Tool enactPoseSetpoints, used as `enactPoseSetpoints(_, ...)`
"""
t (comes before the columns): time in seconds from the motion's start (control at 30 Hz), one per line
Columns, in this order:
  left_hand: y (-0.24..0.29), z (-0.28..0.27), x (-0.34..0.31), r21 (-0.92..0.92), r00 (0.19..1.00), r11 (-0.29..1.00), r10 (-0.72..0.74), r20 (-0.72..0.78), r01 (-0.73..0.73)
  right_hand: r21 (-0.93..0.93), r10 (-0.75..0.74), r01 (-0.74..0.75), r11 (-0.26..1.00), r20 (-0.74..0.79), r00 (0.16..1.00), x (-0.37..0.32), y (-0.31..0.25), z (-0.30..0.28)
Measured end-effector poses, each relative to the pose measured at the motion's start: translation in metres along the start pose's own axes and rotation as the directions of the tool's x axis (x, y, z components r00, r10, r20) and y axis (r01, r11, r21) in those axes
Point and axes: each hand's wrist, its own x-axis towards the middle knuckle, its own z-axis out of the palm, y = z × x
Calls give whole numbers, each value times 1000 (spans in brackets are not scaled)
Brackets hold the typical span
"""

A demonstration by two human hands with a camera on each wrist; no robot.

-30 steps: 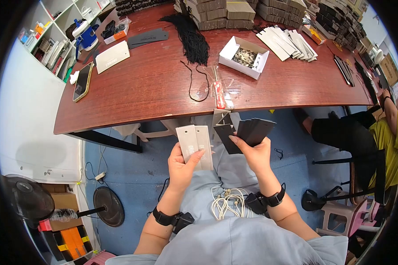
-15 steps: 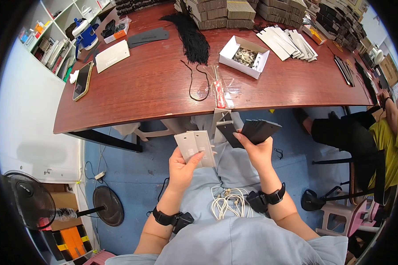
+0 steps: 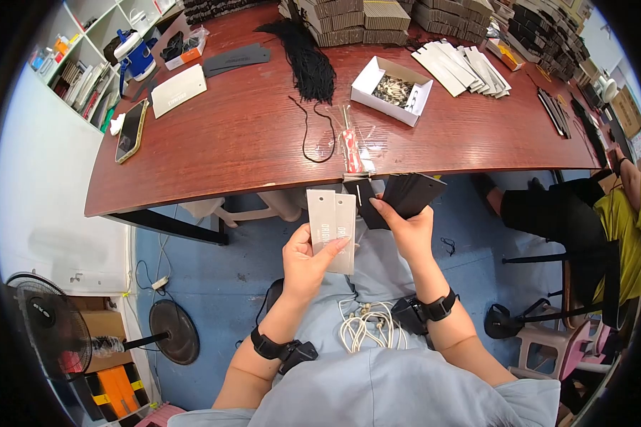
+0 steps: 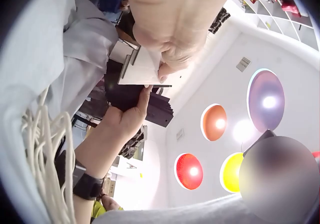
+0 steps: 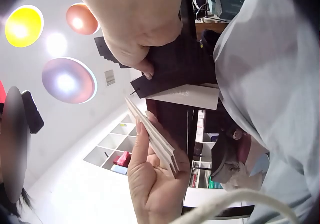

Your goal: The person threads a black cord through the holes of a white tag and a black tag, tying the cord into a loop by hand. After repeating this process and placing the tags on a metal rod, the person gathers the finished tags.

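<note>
In the head view the left hand (image 3: 305, 262) grips light grey tags (image 3: 323, 213) with punched holes and white lettering, its thumb across their face. To its right, the right hand (image 3: 410, 231) holds a fan of black tags (image 3: 409, 193), the thumb on one tag set apart at the left. That black tag stands close to a metal piece at the table edge, just below a red-handled screwdriver (image 3: 351, 151). From the right wrist view, the light tags (image 5: 157, 139) lie between the left hand's thumb and fingers.
On the red table (image 3: 235, 149) are a white box (image 3: 389, 92) of small parts, black cords (image 3: 303, 60), a phone (image 3: 131, 132), fanned light tags (image 3: 460, 70) and stacked tags at the back. White cord (image 3: 367, 331) lies on the lap. Another person (image 3: 612, 220) sits at the right.
The left hand with its light tags has moved right, towards the other hand. The right hand has shifted up and slightly left, bringing the black tags up to the table edge.
</note>
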Motion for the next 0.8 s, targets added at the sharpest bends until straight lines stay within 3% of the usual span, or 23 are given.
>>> enactPoseSetpoints(0.27, -3, -3, 3, -8, 999, 1000, 24, -29, -24, 11, 36, -36, 999, 14, 999, 0, 1, 0)
enactPoseSetpoints(0.47, -5, -1, 4, -126, 997, 990, 58, -50, -64, 14, 30, -30, 999, 22, 999, 1, 5, -1)
enactPoseSetpoints(0.57, -8, 0, 2, -66, 990, 990, 119, -75, -124, 20, 24, -25, 999, 25, 999, 1, 5, -1)
enactPoseSetpoints(0.63, -9, 0, 1, 86, 982, 980, 185, -30, -181, 42, 19, -20, 999, 27, 999, 1, 6, -1)
enactPoseSetpoints(0.8, -15, 2, 1, 80, 980, 979, 190, -57, -185, 40, 39, -41, 998, 37, 999, 1, 7, -2)
